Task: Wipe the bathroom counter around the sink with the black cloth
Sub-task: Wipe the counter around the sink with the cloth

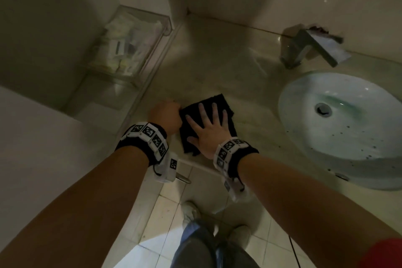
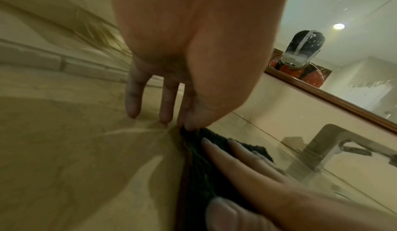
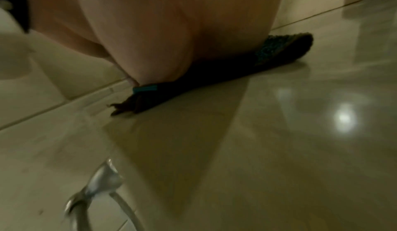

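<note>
You are standing at a dim bathroom counter [image 1: 217, 67] of pale glossy stone, with the sink [image 1: 339, 128] set into it on your right. Your right hand [image 1: 206, 130] lies flat on the black cloth [image 1: 219, 102], fingers spread and straight, pressing it down onto the stone rather than clutching it. Your left hand [image 1: 166, 116] pinches the cloth's left edge between thumb and fingertip, as the left wrist view shows, while its other fingers reach down toward the bare counter. The cloth sits folded on the stretch left of the sink, near the front edge and well apart from the tap [image 1: 304, 50] behind the basin. Further left, a clear box [image 1: 130, 45] of small packets stands on a lower ledge. You seem to be just arranging the cloth: no wiped path is visible, and the strips behind, in front of and beyond the sink look still to do.
</note>
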The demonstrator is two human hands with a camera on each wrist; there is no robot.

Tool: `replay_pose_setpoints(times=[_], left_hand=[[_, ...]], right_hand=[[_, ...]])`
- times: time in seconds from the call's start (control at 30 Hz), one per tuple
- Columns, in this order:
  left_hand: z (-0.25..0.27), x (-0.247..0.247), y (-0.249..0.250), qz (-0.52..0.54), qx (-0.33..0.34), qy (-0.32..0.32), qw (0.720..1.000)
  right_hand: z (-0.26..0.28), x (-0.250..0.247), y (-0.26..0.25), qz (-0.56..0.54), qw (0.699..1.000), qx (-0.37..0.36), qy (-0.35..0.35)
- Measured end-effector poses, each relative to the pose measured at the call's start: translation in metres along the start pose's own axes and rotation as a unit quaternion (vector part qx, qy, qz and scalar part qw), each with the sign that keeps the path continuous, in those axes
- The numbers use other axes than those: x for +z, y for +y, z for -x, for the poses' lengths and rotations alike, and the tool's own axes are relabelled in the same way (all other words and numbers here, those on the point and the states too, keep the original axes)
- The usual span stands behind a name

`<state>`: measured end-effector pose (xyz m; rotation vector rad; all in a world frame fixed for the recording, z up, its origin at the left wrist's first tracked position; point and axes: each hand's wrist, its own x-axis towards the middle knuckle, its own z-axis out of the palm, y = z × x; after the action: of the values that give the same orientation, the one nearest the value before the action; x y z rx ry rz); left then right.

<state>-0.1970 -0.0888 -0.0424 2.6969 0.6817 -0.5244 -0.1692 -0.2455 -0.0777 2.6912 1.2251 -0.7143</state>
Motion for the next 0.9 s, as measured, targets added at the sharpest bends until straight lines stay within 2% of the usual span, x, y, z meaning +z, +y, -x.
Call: replay_pose_setpoints(times=[0.13,0.3,0.43,0.53,0.73,0.9], left_hand=[[-0.013,-0.005,-0.014,0.028,-0.026,0.011,0.999],[-0.020,-0.007,-0.016,-0.017,-0.023,-0.006,1.000],[-0.019,-0.006,-0.004,-0.068,-0.029,0.005,0.997],[-0.019,-0.002,0.001,-0.105,-0.035,0.005,0.994],[-0.017,0.004,0.004,-0.108,-0.040,0.019,0.993],[-0.013,0.000,0.012,-0.132,-0.037,0.020,0.990]], right_hand=[[-0.036,-0.019,-0.001,-0.015,1.000,0.018,-0.008],[-0.070,-0.037,0.013,-0.039,0.998,0.043,-0.013],[-0.079,-0.048,0.028,-0.051,0.997,0.051,-0.011],[-0.078,-0.050,0.045,-0.059,0.996,0.071,-0.001],[-0.054,-0.049,0.076,-0.082,0.990,0.111,-0.010],[-0.015,-0.026,0.072,-0.058,0.993,0.096,-0.020]])
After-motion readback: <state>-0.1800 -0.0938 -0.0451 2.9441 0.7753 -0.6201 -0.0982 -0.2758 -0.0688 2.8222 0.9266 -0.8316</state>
